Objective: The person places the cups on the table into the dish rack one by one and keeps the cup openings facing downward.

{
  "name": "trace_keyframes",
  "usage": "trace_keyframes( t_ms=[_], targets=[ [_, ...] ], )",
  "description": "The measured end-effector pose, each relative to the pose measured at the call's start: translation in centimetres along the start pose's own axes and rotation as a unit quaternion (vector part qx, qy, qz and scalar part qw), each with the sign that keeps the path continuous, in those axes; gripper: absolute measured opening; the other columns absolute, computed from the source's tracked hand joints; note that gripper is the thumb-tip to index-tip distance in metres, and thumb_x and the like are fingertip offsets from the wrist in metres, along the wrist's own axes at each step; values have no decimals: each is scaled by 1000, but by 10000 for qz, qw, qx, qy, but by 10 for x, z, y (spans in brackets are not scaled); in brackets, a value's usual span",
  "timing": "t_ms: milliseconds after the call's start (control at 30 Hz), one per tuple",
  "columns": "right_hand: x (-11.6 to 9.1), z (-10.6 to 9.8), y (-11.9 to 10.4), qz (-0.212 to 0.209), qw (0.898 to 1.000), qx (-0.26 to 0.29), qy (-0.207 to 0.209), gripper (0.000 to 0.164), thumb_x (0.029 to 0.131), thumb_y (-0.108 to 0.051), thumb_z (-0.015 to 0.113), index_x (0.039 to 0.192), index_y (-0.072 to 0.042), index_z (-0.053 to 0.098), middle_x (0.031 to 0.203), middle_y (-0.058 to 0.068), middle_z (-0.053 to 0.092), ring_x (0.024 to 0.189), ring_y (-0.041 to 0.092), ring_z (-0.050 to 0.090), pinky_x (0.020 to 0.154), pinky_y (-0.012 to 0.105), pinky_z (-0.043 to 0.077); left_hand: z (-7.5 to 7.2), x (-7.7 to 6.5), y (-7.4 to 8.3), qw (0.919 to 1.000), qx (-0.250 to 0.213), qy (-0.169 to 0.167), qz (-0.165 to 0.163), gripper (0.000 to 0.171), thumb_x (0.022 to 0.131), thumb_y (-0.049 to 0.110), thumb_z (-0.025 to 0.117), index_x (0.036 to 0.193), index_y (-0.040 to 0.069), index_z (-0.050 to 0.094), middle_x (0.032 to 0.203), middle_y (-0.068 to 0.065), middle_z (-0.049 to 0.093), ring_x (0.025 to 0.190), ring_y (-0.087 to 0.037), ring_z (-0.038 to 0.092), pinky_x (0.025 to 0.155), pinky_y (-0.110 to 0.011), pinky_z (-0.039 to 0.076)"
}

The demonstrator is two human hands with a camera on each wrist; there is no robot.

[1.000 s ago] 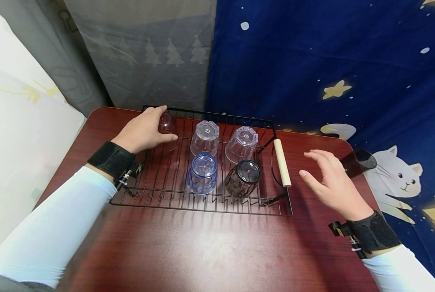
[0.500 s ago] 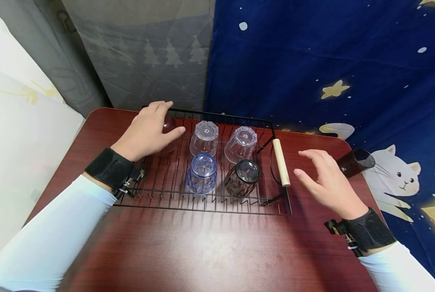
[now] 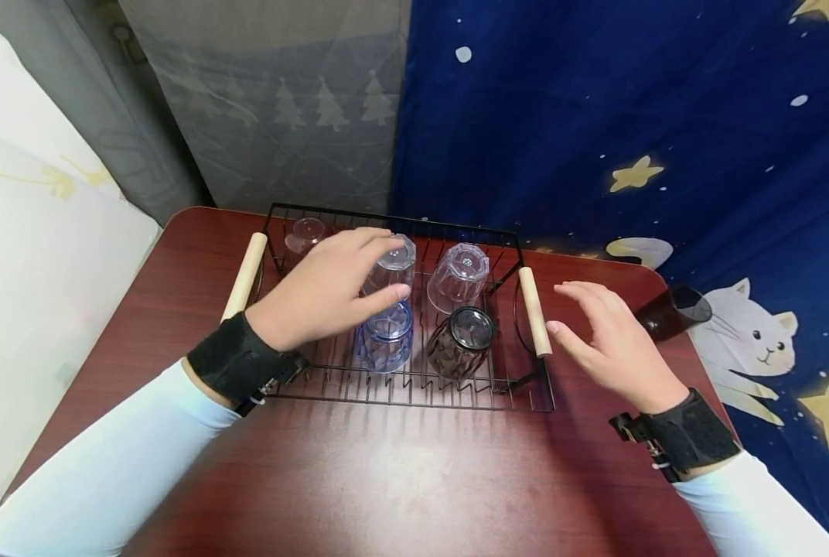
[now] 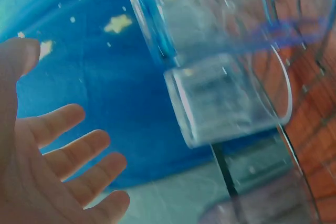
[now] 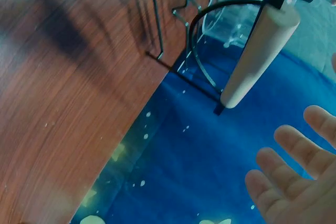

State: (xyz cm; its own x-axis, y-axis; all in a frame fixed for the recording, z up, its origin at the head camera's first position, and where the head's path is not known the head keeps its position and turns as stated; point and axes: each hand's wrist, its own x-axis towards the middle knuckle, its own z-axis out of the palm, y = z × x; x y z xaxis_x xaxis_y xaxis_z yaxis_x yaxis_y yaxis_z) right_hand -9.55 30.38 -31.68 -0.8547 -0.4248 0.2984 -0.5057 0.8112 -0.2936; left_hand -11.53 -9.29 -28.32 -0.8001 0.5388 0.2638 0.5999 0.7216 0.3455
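My left hand (image 3: 334,290) hovers over the left part of the black wire rack (image 3: 400,404), fingers extended and nothing in its grasp. In the head view its fingertips overlap a clear faceted glass (image 3: 402,259), and its thumb reaches over a blue glass (image 3: 384,340). The left wrist view shows that palm bare, the clear glass (image 4: 226,103) away from the fingers. My right hand (image 3: 605,344) is held loosely spread beside the rack's right wooden handle (image 3: 535,311), also holding nothing. Behind that hand stands a dark tumbler (image 3: 672,313), partly hidden by it.
The rack also bears a round-bottomed glass (image 3: 308,232) at back left, another clear faceted glass (image 3: 459,275) at back right and a dark faceted glass (image 3: 462,343) in front. A second wooden handle (image 3: 245,275) is on the left. Curtains (image 3: 561,116) hang behind the red-brown table (image 3: 400,480).
My left hand has come away from the back-left glass and moved right, over the clear and blue glasses. That glass stays in the rack. My right hand has drifted slightly left.
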Motion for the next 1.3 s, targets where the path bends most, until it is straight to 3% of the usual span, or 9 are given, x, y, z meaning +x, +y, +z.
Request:
trace_keyframes(
  t_ms=[167,400,600,800,933,1133,1300],
  targets=[
    [4,-2,13,217,9996,-156,-30,52,94,-26,69,138,-3,54,136,19,55,128,38,48,105,54,35,3,-2,20,9992,93,-10,377,65,97,54,56,145,10,51,149,-12,50,139,-28,46,115,-48,35],
    [7,-13,46,630,9957,-680,-28,53,96,-31,65,137,0,53,134,26,55,126,45,47,101,60,34,8,-5,39,9968,116,-31,793,66,96,51,59,146,9,51,146,-15,52,135,-29,49,114,-47,37],
    [5,-20,76,1160,9877,-1047,-40,54,97,-37,61,137,0,52,134,30,53,122,52,45,95,68,33,11,-7,45,9968,156,-140,771,65,96,51,58,146,11,50,147,-13,50,137,-28,48,115,-47,36],
    [0,-23,110,1495,9811,-1226,-61,55,99,-40,57,136,1,52,136,34,48,125,56,40,102,67,28,15,-11,45,9970,203,-178,729,65,96,52,58,146,12,51,147,-12,51,138,-27,47,115,-47,35],
    [-3,-26,130,1711,9761,-1313,-260,60,100,-43,55,136,5,48,137,38,42,127,59,35,106,68,24,16,-12,46,9969,205,-166,740,65,96,53,58,146,11,51,147,-12,50,139,-27,46,115,-47,35],
    [-5,-30,154,2174,9634,-1449,-597,71,100,-53,49,141,5,41,141,42,33,128,64,27,101,73,23,16,-14,46,9975,154,-147,669,67,96,52,59,146,9,50,147,-12,51,138,-27,46,115,-47,36],
    [-15,-33,175,2531,9531,-1487,-733,78,99,-59,44,144,4,37,142,44,29,129,65,24,102,75,22,17,-14,47,9968,121,-32,792,66,96,51,60,145,8,51,146,-13,52,137,-27,47,114,-46,37]
  ],
)
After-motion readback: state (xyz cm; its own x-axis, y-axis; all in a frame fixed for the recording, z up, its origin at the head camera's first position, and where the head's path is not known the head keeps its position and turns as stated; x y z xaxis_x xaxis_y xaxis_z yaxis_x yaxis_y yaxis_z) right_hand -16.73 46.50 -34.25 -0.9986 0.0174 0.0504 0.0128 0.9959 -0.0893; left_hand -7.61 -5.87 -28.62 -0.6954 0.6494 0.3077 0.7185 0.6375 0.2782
